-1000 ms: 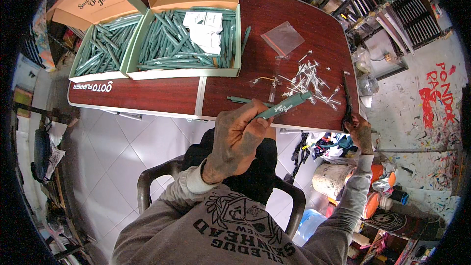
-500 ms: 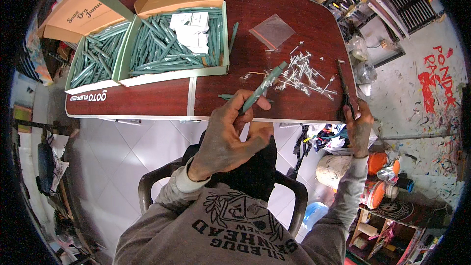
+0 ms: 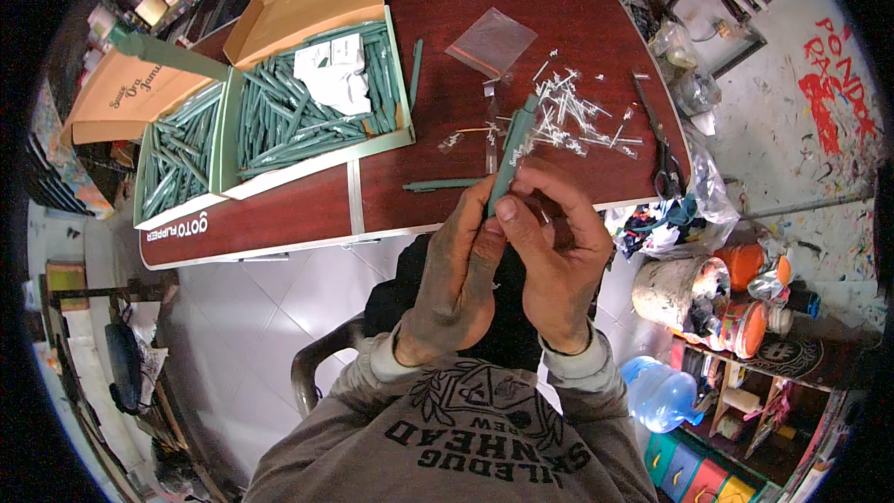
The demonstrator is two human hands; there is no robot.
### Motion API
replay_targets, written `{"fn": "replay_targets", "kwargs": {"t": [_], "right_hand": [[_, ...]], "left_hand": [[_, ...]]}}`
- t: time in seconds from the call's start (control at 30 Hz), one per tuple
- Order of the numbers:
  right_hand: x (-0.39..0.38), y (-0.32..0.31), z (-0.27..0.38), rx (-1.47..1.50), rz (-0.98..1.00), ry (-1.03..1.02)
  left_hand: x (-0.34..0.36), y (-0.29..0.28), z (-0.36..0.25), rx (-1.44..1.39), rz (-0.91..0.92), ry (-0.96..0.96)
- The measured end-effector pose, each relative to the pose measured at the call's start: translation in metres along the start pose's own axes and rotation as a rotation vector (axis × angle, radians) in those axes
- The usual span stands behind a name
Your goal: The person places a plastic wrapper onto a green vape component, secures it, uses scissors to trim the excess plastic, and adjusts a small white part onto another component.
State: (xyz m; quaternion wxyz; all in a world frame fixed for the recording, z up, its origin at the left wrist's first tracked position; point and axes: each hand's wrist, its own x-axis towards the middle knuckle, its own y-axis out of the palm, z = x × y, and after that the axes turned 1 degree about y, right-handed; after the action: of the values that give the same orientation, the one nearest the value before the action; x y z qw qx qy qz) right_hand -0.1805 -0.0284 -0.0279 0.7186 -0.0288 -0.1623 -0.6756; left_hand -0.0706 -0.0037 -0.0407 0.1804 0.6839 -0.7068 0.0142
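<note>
A dark green pen [image 3: 517, 144] stands tilted above the table's near edge, its lower end between both hands. My left hand [image 3: 452, 275] is closed round that lower end. My right hand [image 3: 559, 256] presses its thumb on the same part, the other fingers curled behind. Beyond the pen lies a loose pile of thin white plastic pieces [image 3: 573, 116]. Another green pen [image 3: 442, 185] rests on the table left of my hands. Black scissors [image 3: 663, 144] lie at the table's right side, apart from my right hand.
Two open cardboard boxes, a left one [image 3: 179, 206] and a right one [image 3: 321, 165], hold many green pens on the dark red table [image 3: 307, 208]. A white packet [image 3: 335, 74] sits on the right box's pens. A clear plastic bag [image 3: 494, 40] lies farther back. Paint buckets [image 3: 675, 289] stand right.
My right hand has left the scissors, which now lie on the table, and come over to the pen. The left hand's grip has shifted, and the pen stands more upright.
</note>
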Motion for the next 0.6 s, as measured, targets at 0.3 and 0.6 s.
{"fn": "replay_targets", "kwargs": {"t": [0.3, 0.6], "right_hand": [[0.002, 0.019, -0.005, 0.141, -0.053, 0.034], [0.006, 0.042, -0.012, 0.156, -0.097, 0.048]], "left_hand": [[-0.002, -0.002, -0.002, -0.105, -0.109, -0.099], [0.000, -0.016, 0.011, -0.002, -0.191, -0.037]]}}
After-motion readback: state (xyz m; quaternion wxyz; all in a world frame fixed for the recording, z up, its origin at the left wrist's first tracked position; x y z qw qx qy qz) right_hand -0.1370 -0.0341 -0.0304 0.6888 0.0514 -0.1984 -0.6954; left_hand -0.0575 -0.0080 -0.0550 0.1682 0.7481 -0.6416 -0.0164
